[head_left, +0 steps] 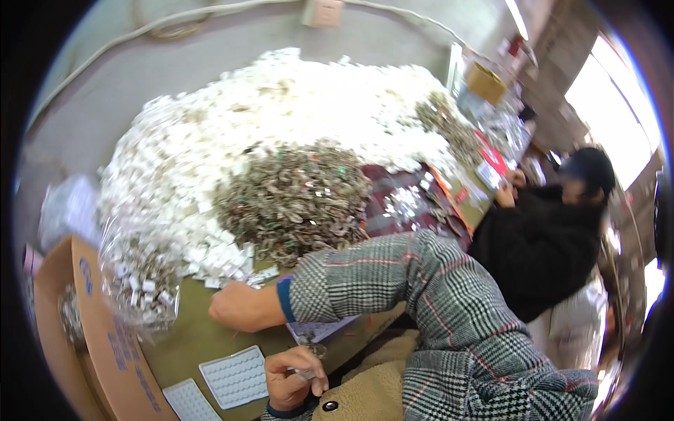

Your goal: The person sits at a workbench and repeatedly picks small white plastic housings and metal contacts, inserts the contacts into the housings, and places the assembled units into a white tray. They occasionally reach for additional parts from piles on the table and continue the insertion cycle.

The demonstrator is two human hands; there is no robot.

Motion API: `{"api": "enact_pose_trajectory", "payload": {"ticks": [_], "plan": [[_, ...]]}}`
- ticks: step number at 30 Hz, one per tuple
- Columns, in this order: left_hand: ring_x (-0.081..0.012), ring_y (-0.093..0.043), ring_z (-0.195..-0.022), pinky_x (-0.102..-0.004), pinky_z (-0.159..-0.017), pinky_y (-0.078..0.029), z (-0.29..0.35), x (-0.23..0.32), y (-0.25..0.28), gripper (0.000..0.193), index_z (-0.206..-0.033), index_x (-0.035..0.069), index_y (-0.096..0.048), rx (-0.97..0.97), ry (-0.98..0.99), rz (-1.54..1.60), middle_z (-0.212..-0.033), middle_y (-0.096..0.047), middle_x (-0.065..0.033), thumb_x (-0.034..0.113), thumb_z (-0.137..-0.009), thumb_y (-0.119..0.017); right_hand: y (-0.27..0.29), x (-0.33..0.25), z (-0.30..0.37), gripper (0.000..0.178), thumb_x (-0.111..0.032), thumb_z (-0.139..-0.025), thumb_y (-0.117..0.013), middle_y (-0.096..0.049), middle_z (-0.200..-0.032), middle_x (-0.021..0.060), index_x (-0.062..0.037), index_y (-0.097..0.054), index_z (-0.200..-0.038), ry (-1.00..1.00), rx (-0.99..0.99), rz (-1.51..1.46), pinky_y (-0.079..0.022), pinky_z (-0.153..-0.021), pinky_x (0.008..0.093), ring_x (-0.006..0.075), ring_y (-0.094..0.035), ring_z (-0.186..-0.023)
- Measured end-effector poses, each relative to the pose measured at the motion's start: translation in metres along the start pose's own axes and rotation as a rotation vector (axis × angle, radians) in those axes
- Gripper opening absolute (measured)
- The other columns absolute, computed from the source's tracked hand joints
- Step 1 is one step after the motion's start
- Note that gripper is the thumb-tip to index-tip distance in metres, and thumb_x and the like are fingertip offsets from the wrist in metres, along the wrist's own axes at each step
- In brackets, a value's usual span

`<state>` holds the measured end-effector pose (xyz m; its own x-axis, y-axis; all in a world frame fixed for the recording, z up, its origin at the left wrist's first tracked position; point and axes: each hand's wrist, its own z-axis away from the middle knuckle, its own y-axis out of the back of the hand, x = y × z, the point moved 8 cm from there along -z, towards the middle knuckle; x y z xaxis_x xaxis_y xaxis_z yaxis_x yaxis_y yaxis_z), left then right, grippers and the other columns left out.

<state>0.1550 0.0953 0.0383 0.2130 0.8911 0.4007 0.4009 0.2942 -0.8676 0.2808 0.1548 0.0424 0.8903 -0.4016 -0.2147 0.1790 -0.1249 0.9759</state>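
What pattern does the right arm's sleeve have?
The sleeve has black and white checks with red lines, head view.

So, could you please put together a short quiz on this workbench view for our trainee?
1. Count: how many pale ridged trays lie on the table between the cardboard box and the left hand?
2. True or false: the mound of small white pieces reaches closer to the wall than the grey-brown heap does.
3. Choose: which is closest to the right hand? (a) the wall socket, (b) the plaid cloth, (c) the mound's near edge.

Key: 1. two; 2. true; 3. c.
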Motion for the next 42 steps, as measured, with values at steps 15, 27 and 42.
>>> {"api": "enact_pose_trajectory", "payload": {"ticks": [15,27,42], "plan": [[-0.0138,-0.047,-0.052,-0.0240,-0.046,-0.044,0.024,-0.002,0.034,0.027,-0.089,0.006,-0.047,0.380,-0.125,0.182,-0.072,-0.046,-0.0043,0.016,-0.083,-0.071,0.124,-0.043,0.168,0.015,-0.011,-0.082,-0.059,-0.053,-0.080,0.0146,-0.0002,-0.049,-0.085,0.039,0.615,-0.492,-0.049,-0.060,0.0426,0.0347,-0.060,-0.072],[-0.0105,-0.055,-0.068,-0.0217,-0.050,-0.041,0.034,-0.029,-0.009,0.021,-0.111,0.007,-0.056,0.598,0.131,-0.202,-0.089,-0.059,-0.0042,0.023,-0.097,-0.056,0.106,-0.067,0.262,0.016,-0.011,-0.079,-0.061,-0.055,-0.083,0.0147,-0.0006,-0.049,-0.084,-0.014,0.858,-0.721,-0.050,-0.064,0.0436,0.0363,-0.061,-0.075],[-0.0070,-0.046,-0.070,-0.0240,-0.059,-0.041,-0.026,-0.091,-0.070,0.015,-0.111,0.017,-0.051,0.623,0.319,-0.545,-0.091,-0.054,0.0043,0.027,-0.102,-0.058,0.108,0.005,0.356,0.018,-0.012,-0.084,-0.064,-0.059,-0.083,0.0124,-0.0012,-0.057,-0.096,0.116,1.098,-0.783,-0.048,-0.061,0.0423,0.0327,-0.062,-0.074]]}}
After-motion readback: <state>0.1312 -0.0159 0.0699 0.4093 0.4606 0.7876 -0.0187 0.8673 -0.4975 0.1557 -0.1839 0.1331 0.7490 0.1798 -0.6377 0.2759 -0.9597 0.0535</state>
